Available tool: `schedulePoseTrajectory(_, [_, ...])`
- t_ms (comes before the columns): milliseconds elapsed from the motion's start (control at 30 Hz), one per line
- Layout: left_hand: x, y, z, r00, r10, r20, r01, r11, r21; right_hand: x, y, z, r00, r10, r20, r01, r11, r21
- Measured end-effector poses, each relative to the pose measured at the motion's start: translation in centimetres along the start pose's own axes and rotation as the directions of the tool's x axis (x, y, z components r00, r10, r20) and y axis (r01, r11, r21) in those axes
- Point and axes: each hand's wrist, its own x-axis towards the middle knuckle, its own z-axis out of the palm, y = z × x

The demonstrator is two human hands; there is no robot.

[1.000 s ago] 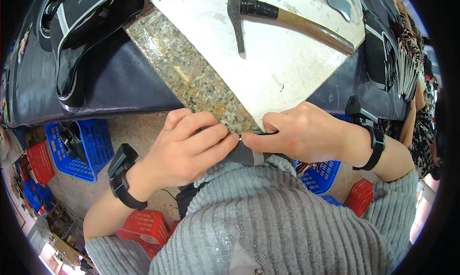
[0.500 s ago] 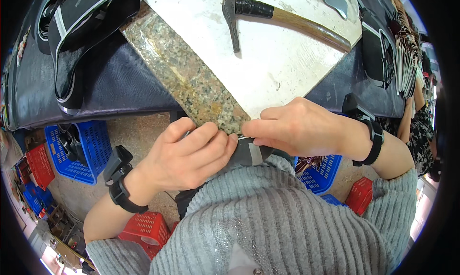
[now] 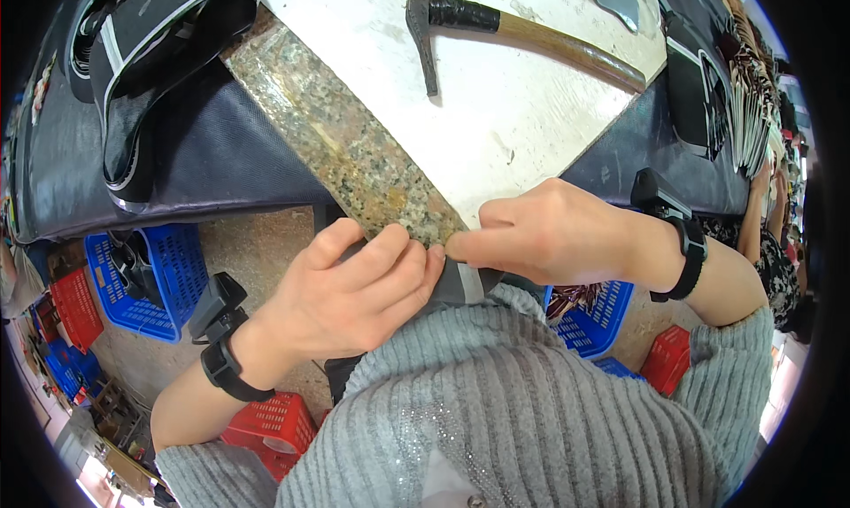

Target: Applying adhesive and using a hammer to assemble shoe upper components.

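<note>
A: Left hand [image 3: 354,287] and right hand [image 3: 540,242], nearly touching, are gripping the piece [image 3: 451,285] at the slab's [image 3: 354,150] near end.

B: What risk?

A: Uneven pulling could be creasing its edge.

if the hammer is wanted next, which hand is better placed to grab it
Right hand, probably: the hammer handle lies nearer to it than to the left hand; both hands touch the dark piece.
</note>
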Motion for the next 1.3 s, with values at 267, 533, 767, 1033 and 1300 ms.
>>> schedulePoseTrajectory(267, [-1.2, 0.2, 0.5, 0.934, -0.336, -0.120, 0.294, 0.915, -0.276, -0.2, -0.3, 0.0, 1.000, -0.014, 0.017, 0.015, 0.995, -0.095])
schedulePoseTrajectory(533, [-0.5, 0.9, 0.3, 0.976, -0.212, -0.048, 0.210, 0.977, -0.033, 0.0, -0.1, -0.1, 0.999, 0.010, 0.036, -0.008, 0.999, -0.053])
schedulePoseTrajectory(767, [-0.6, 1.2, 0.9, 0.990, -0.096, -0.107, 0.108, 0.988, 0.111, 0.0, -1.0, -0.4, 1.000, -0.003, 0.022, 0.006, 0.987, -0.159])
schedulePoseTrajectory(1033, [-0.4, 2.6, 0.4, 0.982, -0.170, -0.079, 0.181, 0.969, 0.166, 0.8, 1.6, -4.8, 0.886, 0.234, -0.400, -0.134, 0.956, 0.261])
schedulePoseTrajectory(1300, [-0.6, 2.7, 1.0, 0.980, -0.171, -0.107, 0.173, 0.985, 0.015, 2.2, 8.2, -4.0, 0.802, -0.043, -0.596, -0.318, 0.813, -0.487])
